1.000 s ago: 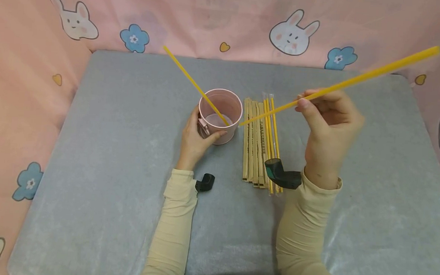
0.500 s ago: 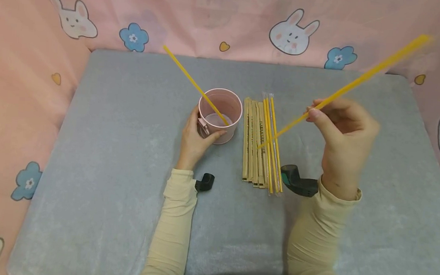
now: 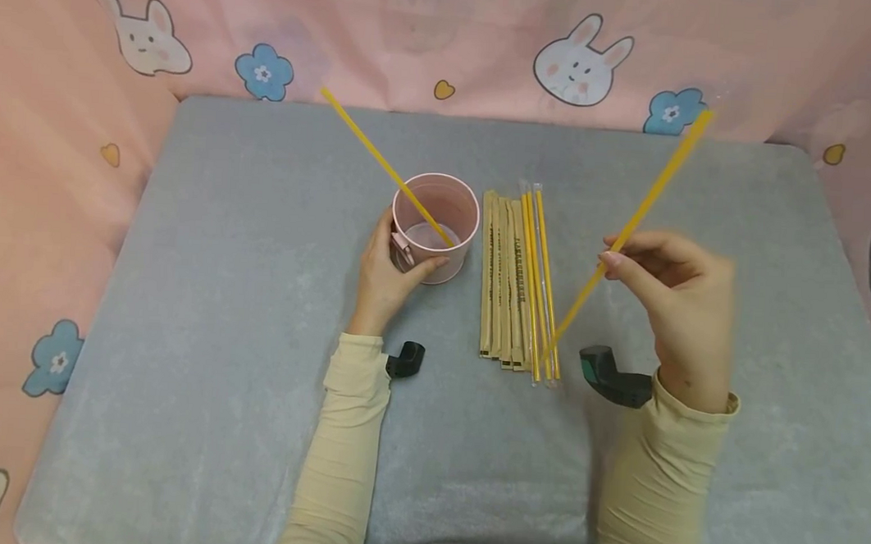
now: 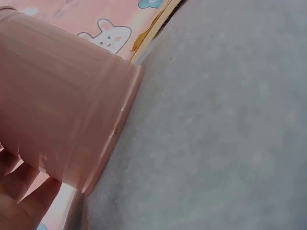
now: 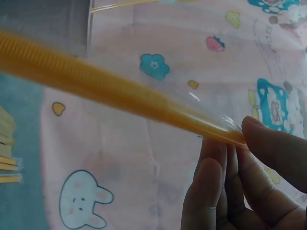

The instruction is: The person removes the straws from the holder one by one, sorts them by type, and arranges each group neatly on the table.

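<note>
My left hand (image 3: 389, 271) grips a pink cup (image 3: 436, 227) standing on the grey table (image 3: 220, 293); a yellow straw (image 3: 382, 164) leans in it toward the back left. The left wrist view shows the pink cup's side (image 4: 62, 110) close up with my fingers below it. My right hand (image 3: 671, 288) pinches a second yellow straw (image 3: 633, 225) in clear wrap, held above the table and slanting up to the back right. In the right wrist view this wrapped straw (image 5: 110, 88) crosses the frame, pinched by my fingertips (image 5: 268, 148).
A row of wrapped straws (image 3: 518, 280), some in tan paper and some in clear film, lies between the cup and my right hand. Pink cloth (image 3: 447, 43) with rabbits and flowers walls the table at the back and sides.
My right hand has moved right and toward me, and its straw has swung from nearly level to steeply upright. My left hand and the cup have stayed still.
</note>
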### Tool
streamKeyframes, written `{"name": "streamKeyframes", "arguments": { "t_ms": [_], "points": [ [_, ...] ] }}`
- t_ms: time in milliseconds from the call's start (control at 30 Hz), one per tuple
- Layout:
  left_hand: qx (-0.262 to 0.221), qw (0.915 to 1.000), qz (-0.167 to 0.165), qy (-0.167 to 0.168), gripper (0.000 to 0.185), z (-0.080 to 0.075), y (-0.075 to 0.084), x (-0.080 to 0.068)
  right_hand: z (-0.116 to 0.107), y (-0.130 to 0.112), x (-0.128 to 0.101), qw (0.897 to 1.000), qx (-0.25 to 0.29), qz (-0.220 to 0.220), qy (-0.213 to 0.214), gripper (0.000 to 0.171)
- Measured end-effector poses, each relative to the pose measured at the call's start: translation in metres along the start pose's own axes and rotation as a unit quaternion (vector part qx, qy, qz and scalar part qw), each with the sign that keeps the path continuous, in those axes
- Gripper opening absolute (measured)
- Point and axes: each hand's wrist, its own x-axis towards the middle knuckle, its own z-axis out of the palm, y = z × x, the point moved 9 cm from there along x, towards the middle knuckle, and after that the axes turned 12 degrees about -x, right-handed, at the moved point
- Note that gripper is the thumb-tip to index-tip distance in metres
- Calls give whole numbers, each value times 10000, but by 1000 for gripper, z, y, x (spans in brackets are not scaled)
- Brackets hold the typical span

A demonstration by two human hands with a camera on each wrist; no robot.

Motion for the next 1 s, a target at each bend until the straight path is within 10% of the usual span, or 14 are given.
{"name": "streamKeyframes", "arguments": {
  "t_ms": [633,1000],
  "points": [
    [110,9998,-146,9,91,-1,-2,-1,-10,66,1,9833,-1124,1034,-993,13],
    [3,10000,-67,-13,90,0,-1,-1,-16,110,14,9469,-2334,1814,-1263,31]
  ]
}}
